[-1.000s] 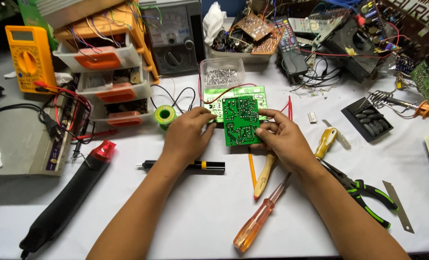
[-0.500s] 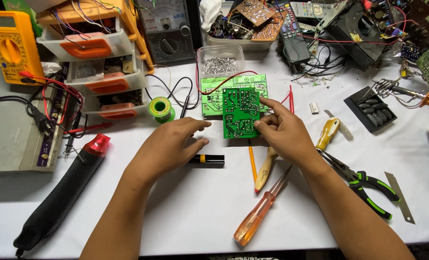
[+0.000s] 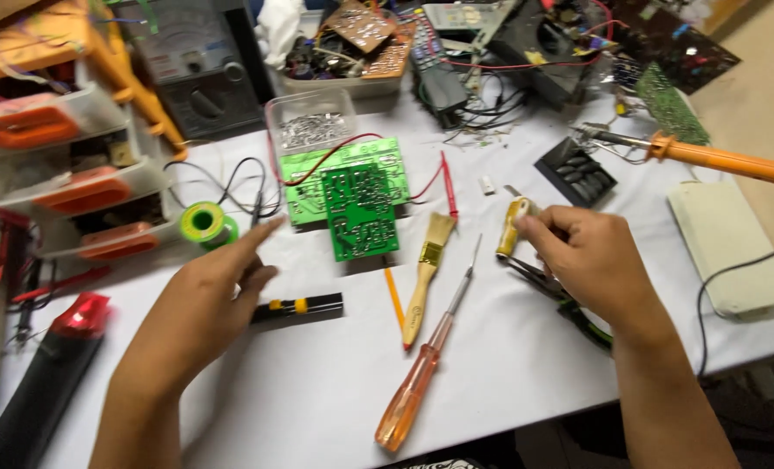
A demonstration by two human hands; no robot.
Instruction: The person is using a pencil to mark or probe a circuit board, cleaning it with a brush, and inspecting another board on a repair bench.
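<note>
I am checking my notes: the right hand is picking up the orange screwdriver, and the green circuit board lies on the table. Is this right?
Not quite. In the head view the right hand holds a small yellow tool; the orange screwdriver lies untouched. The green circuit board does lie on the table.

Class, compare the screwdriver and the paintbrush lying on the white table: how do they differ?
The screwdriver has a clear orange handle and a thin metal shaft; the paintbrush has a pale wooden handle and flat bristles. The screwdriver is longer and lies more slanted. Both lie untouched between the hands, working ends pointing away.
</note>
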